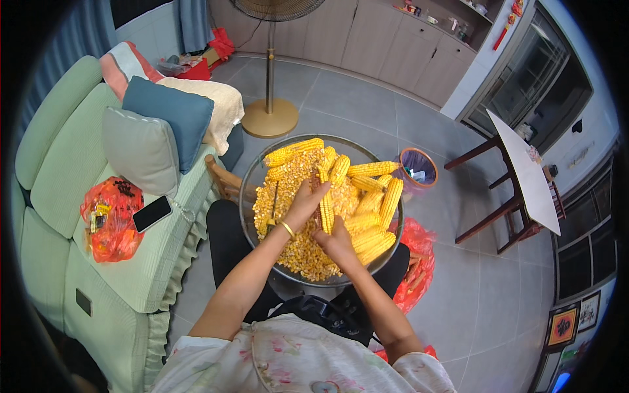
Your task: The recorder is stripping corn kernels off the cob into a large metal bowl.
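Note:
Both my hands are on a corn cob (326,212) with yellow kernels on one side and bare reddish core showing along the other. My left hand (307,202), with a gold bangle at its wrist, grips the upper part. Lower down, my right hand (339,244) holds the near end, its thumb against the cob. Below them a wide round basin (249,232) rests over my lap, with loose kernels (300,258) heaped at its left and middle. Several whole cobs (391,202) lie along its right and far sides. A screwdriver (271,222) stands tilted in the kernels, left of my left hand.
Left is a green sofa (159,265) with cushions (169,115), a red plastic bag (115,243) and a phone (152,213). Ahead stands a fan (269,118). A lined bin (418,169) and a red bag of stripped cobs (417,280) sit right; a table (523,167) lies beyond.

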The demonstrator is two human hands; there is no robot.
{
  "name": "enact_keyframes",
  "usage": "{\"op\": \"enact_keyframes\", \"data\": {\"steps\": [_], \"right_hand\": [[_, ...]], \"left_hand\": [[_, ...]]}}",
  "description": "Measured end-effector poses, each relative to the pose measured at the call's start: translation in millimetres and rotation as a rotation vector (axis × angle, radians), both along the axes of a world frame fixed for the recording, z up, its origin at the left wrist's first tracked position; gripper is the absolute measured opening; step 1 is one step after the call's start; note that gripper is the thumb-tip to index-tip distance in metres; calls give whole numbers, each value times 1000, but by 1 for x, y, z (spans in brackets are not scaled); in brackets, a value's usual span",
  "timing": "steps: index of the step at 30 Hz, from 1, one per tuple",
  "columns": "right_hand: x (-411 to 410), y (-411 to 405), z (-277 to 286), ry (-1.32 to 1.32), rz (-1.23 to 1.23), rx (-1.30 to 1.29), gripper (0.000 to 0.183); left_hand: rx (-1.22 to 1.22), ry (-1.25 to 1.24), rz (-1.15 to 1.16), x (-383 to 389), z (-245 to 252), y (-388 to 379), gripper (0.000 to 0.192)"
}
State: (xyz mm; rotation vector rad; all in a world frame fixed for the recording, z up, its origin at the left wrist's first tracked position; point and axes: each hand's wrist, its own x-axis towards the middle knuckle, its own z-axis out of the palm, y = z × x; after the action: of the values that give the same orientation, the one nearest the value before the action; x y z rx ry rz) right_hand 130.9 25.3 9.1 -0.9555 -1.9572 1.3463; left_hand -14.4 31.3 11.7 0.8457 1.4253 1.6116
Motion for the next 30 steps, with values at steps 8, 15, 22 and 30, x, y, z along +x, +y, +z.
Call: {"op": "enact_keyframes", "data": {"steps": [8,15,22,30], "right_hand": [[0,-9,33,179,72,-529,41],[2,-21,25,-201,58,4,54],[7,-5,10,-6,52,-193,59],[3,-3,23,-94,33,5,52]], "left_hand": [[144,-32,32,-4,-13,-2,51],[11,-244,-11,-23,4,8,53],[73,-160,-31,-20,3,0,46],[89,-45,-92,-4,-11,-5,36]]}}
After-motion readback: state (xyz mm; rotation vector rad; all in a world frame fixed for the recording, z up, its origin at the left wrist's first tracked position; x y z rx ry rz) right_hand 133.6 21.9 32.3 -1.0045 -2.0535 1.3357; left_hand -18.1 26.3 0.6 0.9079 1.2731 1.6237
